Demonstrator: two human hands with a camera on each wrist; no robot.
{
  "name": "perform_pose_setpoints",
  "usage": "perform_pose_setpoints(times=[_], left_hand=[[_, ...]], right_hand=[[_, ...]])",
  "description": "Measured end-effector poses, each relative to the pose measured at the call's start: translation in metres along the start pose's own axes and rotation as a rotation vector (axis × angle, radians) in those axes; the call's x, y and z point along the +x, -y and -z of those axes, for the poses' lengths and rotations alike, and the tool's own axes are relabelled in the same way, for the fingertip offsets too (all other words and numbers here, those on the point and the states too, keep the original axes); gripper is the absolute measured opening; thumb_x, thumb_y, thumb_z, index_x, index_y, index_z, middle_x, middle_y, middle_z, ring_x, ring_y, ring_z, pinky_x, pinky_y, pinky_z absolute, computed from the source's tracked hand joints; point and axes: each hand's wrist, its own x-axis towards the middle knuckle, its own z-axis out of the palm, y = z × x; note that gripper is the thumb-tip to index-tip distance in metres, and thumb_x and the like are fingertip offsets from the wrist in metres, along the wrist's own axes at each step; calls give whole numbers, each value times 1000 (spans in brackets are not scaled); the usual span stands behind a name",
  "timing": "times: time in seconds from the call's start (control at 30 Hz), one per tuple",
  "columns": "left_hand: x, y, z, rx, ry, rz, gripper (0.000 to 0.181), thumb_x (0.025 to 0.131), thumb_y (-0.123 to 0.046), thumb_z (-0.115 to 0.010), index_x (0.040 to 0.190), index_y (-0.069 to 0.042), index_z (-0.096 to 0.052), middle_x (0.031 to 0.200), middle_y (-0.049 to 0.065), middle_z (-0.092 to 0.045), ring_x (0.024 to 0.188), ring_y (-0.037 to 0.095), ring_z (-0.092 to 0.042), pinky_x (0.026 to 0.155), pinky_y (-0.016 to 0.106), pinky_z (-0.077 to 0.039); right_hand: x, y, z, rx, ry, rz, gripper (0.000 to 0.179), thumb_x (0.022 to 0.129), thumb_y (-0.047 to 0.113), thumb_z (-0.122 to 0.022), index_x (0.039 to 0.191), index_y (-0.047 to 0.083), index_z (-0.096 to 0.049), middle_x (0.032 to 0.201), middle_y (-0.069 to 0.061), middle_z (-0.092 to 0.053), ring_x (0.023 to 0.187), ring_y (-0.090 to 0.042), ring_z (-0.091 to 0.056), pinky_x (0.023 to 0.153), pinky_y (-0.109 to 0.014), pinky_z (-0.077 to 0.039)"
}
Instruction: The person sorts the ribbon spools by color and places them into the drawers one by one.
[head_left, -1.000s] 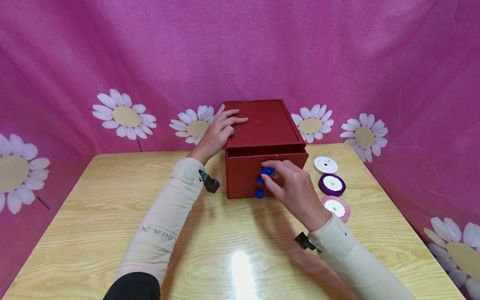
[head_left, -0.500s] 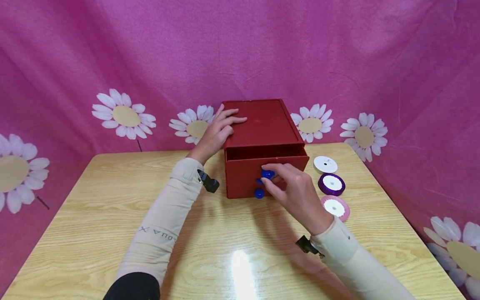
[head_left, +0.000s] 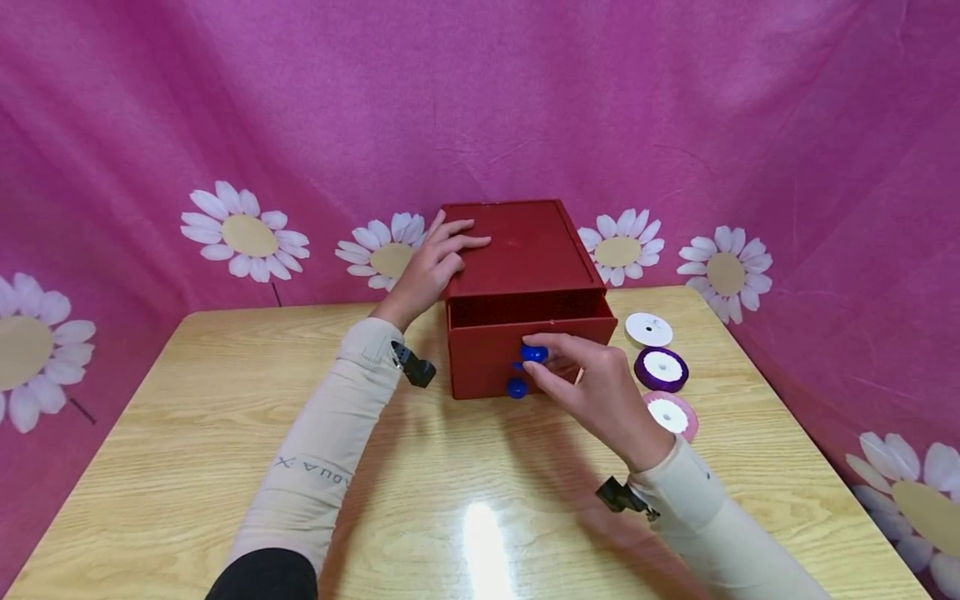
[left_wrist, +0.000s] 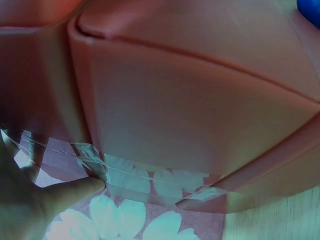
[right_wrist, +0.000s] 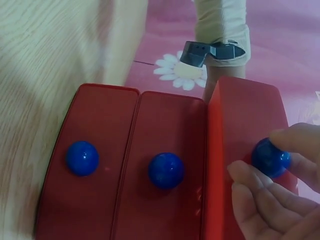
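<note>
Tabletop (head_left: pixel 187 433): foreground extends in front of the red cabinet (head_left: pixel 525 246), which serves as reference.

Right hand (head_left: pixel 603 392): in front of the cabinet, thumb and fingers pinching the upper blue knob (head_left: pixel 535 354).

Top drawer (head_left: pixel 480 350): projects forward from the cabinet with a gap above its front; contents too dark to determine.

Middle drawer (right_wrist: pixel 165 125) and bottom drawer (right_wrist: pixel 100 120): fronts flush, both closed.

Pink spool (head_left: pixel 688 422): right of the cabinet, closest of three; purple spool (head_left: pixel 662 369) beyond it; white spool (head_left: pixel 637 328) farthest. None is touched by a hand.

Left hand (head_left: pixel 427 271): at the cabinet's top left edge, fingers spread on the upper surface, grasping nothing.

Flowered curtain (head_left: pixel 480 100): behind the cabinet.

Progress, in my judgement: drawing out the top drawer is well begun but incomplete, its rear apparently inside the cabinet; the lower two stand undrawn and all three spools lie outside.
</note>
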Motion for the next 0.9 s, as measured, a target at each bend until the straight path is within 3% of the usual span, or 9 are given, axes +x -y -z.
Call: perform_pose_setpoints(times=[0.23, 0.5, 0.67, 0.73, 0.9], left_hand=[[-1, 1, 1, -6, 4, -6, 42, 84, -10, -35, 114, -18, -64, 138, 1, -38, 137, 18, -1, 108, 39, -3], [1, -1, 0, -15, -5, -27, 43, 82, -4, -37, 114, -13, -64, 137, 6, -39, 137, 25, -2, 108, 45, -3], [-5, -27, 6, -40, 10, -3, 42, 81, 0, -36, 116, 0, -61, 137, 16, -38, 136, 32, -1, 107, 49, -1], [-5, -26, 5, -38, 13, 9, 43, 81, -3, -36, 116, -2, -61, 137, 14, -38, 137, 29, 0, 108, 47, -1], [1, -1, 0, -5, 3, 13, 43, 83, -9, -37, 117, -17, -62, 138, 1, -38, 137, 19, -1, 108, 41, -2]], right_hand=[[-1, 1, 3, 64, 36, -73, 35, 77, 28, -68, 112, 23, -64, 84, 10, -66, 69, -2, -62, 60, -21, -51], [1, 27, 15, 102, 48, -91, 32, 76, 10, -70, 108, 11, -66, 81, 1, -68, 68, -10, -62, 58, -23, -51], [0, 30, 19, 133, 72, -117, 31, 77, 10, -68, 108, 9, -66, 88, -2, -69, 72, -11, -63, 62, -23, -51], [-1, 29, 19, 157, 79, -126, 31, 78, 10, -68, 109, 8, -66, 92, -3, -68, 75, -12, -63, 63, -24, -52], [-2, 28, 19, 179, 87, -126, 31, 78, 10, -67, 109, 8, -66, 94, -4, -68, 77, -12, -64, 65, -25, -52]])
